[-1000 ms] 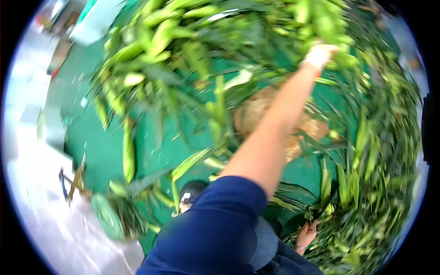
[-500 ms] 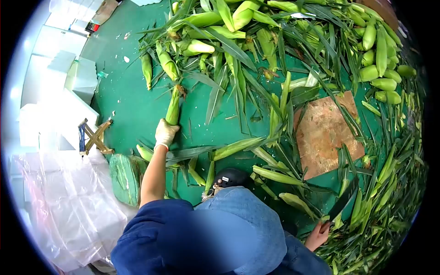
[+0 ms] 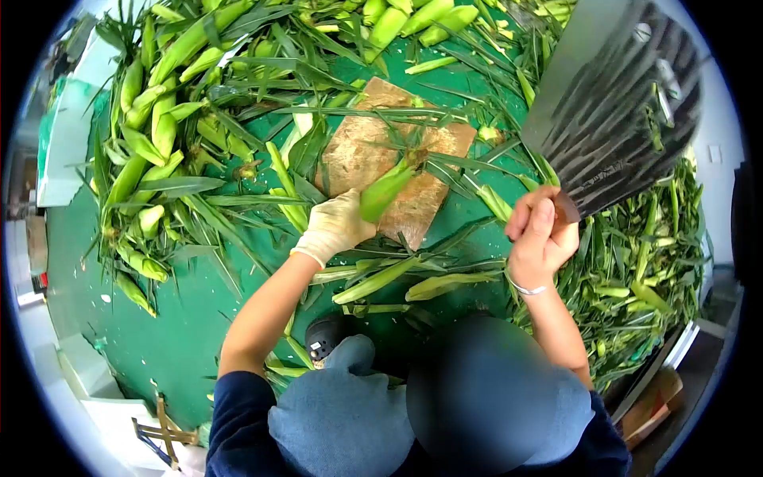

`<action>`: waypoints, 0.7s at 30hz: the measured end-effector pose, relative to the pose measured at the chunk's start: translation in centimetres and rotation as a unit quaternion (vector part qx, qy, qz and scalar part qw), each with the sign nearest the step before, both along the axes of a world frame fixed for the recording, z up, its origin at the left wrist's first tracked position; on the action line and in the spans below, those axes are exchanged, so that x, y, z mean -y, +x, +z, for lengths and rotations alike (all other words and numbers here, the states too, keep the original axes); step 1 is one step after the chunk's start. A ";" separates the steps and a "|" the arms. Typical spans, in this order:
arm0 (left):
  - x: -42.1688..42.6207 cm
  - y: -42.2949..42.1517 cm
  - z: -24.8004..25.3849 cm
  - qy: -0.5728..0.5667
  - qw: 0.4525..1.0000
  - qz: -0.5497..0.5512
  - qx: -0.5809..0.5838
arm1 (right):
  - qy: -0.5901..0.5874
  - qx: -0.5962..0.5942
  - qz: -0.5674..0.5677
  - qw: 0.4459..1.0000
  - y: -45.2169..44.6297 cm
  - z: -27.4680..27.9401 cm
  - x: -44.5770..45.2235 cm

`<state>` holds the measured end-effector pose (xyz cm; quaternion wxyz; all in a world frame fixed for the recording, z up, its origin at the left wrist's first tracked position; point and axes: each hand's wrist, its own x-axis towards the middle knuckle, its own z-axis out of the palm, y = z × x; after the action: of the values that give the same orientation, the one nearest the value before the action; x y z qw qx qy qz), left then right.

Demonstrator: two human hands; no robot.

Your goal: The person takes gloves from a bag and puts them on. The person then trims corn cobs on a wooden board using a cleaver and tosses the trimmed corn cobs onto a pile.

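My gloved left hand is closed round one end of a green ear of corn, still in its husk. The ear's far end, with brown silk, reaches over a worn wooden chopping board on the green floor. On the right, my bare right hand grips the handle of a broad cleaver. Its dark, streaked blade is raised up and to the right of the board, close to the camera. Most of the handle is hidden in my fingers.
Unhusked corn and long leaves lie piled at the left and back. Several green ears lie behind the board. A heap of cut husks fills the right side. A small folding stool stands at the lower left.
The view has turned right. My left hand has carried the ear of corn from the left floor to the board. My right hand has raised the cleaver from low on the right.
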<state>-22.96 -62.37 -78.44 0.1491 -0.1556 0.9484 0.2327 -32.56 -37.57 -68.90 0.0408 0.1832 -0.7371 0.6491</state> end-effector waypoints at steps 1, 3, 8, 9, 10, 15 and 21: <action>0.1 -0.2 0.2 -0.008 1.000 -0.001 0.023 | -0.015 -0.001 0.010 1.000 -0.4 -0.8 0.3; 0.3 0.0 0.4 -0.022 0.999 -0.005 0.045 | 0.165 -0.026 0.049 0.985 0.0 -6.5 0.2; 2.1 1.7 2.9 -0.008 0.998 -0.019 0.054 | 0.454 0.122 0.143 0.871 -0.1 -10.7 -1.9; 2.5 2.4 3.3 0.041 0.996 -0.011 0.077 | 0.455 0.153 0.123 0.868 -0.4 -10.3 -3.0; 2.6 2.7 2.9 0.168 0.985 0.032 0.022 | 0.443 0.159 0.097 0.877 -0.8 -10.1 -3.8; 1.1 0.1 1.5 0.648 0.684 0.240 -0.234 | 0.244 0.165 -0.002 0.956 -1.0 -4.6 -2.9; 2.2 -1.4 -5.9 0.678 0.558 0.377 -0.295 | -0.112 0.048 -0.063 0.991 0.5 2.9 2.6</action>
<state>-24.36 -64.58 -84.31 -0.1787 -0.2748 0.3567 0.8748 -32.09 -40.15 -65.98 0.0662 0.0996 -0.6708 0.7319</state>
